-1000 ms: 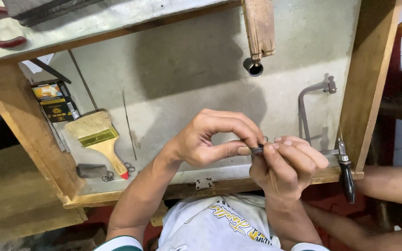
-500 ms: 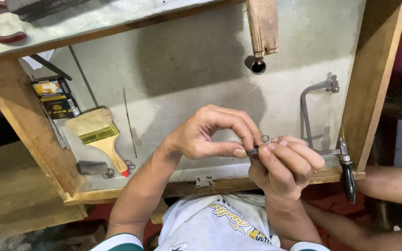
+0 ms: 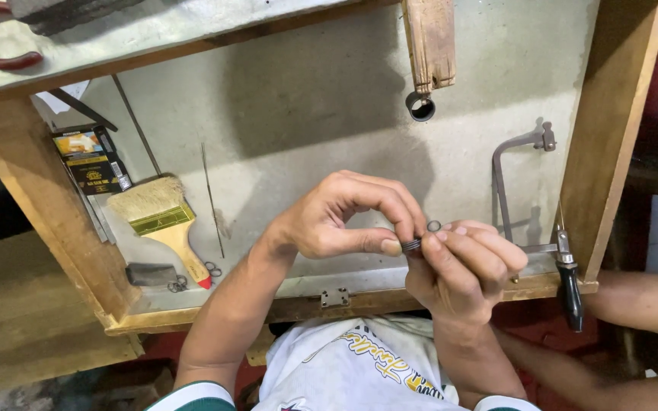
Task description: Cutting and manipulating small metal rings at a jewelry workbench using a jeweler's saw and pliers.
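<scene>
Fingers of the left hand (image 3: pixel 329 221) and right hand (image 3: pixel 458 266) both pinch a small metal ring (image 3: pixel 412 245) above the tabletop (image 3: pixel 306 114). Any loosened grip could likely drop it

Small dark metal ring (image 3: pixel 412 245), pinched between fingertips.

both hands (image 3: pixel 413 243) pinching small ring (image 3: pixel 412 245), brush (image 3: pixel 160 221) nearby
</scene>
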